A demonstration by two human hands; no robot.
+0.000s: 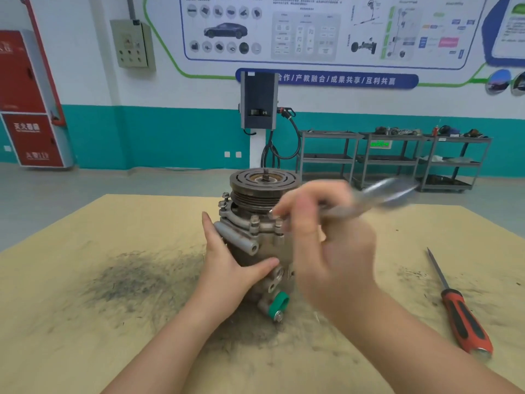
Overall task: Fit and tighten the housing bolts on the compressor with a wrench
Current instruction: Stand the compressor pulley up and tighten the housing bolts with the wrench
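Observation:
The grey metal compressor (255, 237) stands upright on the table, its pulley (262, 183) on top. Several housing bolts (254, 223) stick up around its flange. My left hand (227, 263) grips the left side of the housing, thumb across the front. My right hand (324, 237) grips a metal wrench (380, 197), blurred by motion, its handle pointing up and right. The wrench head sits near a bolt at the flange's right front, partly hidden by my fingers.
The table (85, 294) is covered with tan board, with dark smudges on the left. A red-and-black screwdriver (457, 305) lies at the right. A green cap (279, 304) sits on the compressor's lower port. Shelving carts (397, 157) stand by the far wall.

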